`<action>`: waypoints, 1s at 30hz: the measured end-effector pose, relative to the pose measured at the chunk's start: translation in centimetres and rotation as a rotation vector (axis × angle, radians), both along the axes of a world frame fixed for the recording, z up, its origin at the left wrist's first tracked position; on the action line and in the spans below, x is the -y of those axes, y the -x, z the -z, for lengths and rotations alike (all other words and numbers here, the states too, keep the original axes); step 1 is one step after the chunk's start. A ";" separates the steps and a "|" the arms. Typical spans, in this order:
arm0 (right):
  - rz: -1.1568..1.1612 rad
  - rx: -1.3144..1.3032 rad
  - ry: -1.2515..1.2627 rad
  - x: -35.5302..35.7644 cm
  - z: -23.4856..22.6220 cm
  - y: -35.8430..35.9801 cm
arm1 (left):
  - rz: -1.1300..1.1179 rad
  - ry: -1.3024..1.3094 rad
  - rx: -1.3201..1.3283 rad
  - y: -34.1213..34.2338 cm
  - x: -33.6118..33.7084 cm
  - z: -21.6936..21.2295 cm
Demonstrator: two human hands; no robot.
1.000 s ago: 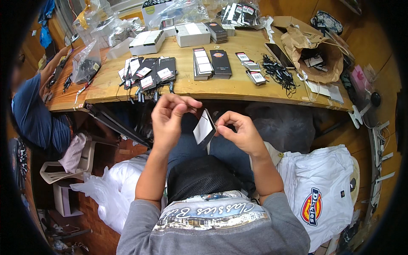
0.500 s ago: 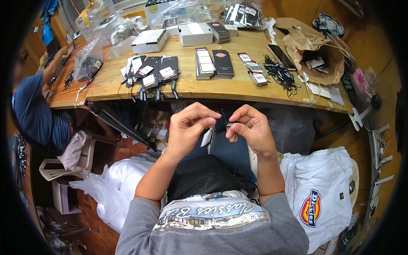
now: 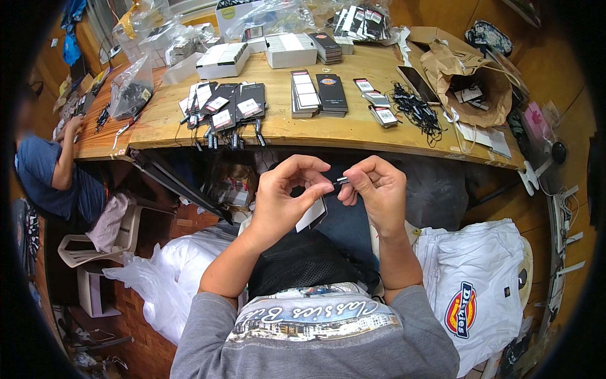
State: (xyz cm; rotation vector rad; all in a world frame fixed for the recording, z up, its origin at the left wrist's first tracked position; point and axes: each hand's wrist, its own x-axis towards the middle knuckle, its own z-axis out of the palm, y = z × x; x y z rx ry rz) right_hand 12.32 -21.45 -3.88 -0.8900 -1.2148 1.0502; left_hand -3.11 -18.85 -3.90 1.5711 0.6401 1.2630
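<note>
Above my lap, my left hand [image 3: 278,196] is closed on a hang tag [image 3: 311,218], whose white side shows below the thumb. My right hand [image 3: 382,192] pinches a small black string fastener [image 3: 341,180] between thumb and fingers. The fastener's end meets the tip of my left thumb; whether its cord runs through the tag is hidden. On the table ahead lie a fanned group of black tags [image 3: 249,108] with cords hanging over the edge, a stack of white-labelled tags [image 3: 303,91] and a stack of black tags [image 3: 332,95].
A tangle of black string fasteners [image 3: 416,107] lies beside small label stacks [image 3: 382,116], a phone [image 3: 416,85] and a brown paper bag [image 3: 499,104]. White card boxes [image 3: 290,55] stand farther back. Folded white shirts [image 3: 470,284] are at my right. Another person [image 3: 53,167] sits at far left.
My hands have come together, and the fastener now meets my left thumb. The tag has tilted, showing more of its white side. The other person's arm has moved lower.
</note>
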 end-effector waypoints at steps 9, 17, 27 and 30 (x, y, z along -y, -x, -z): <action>-0.043 -0.042 0.056 -0.3 0.0 0.1 | 0.026 0.003 -0.008 -0.1 -0.2 0.0; -0.132 -0.229 0.128 -0.3 0.5 0.3 | 0.274 0.145 0.199 -0.2 -1.1 0.6; -0.238 -0.231 0.180 0.2 0.5 0.9 | 0.280 0.113 0.148 0.2 -1.3 1.3; -0.310 -0.124 0.167 0.3 -0.5 1.2 | 0.587 0.244 0.188 0.8 -1.8 2.3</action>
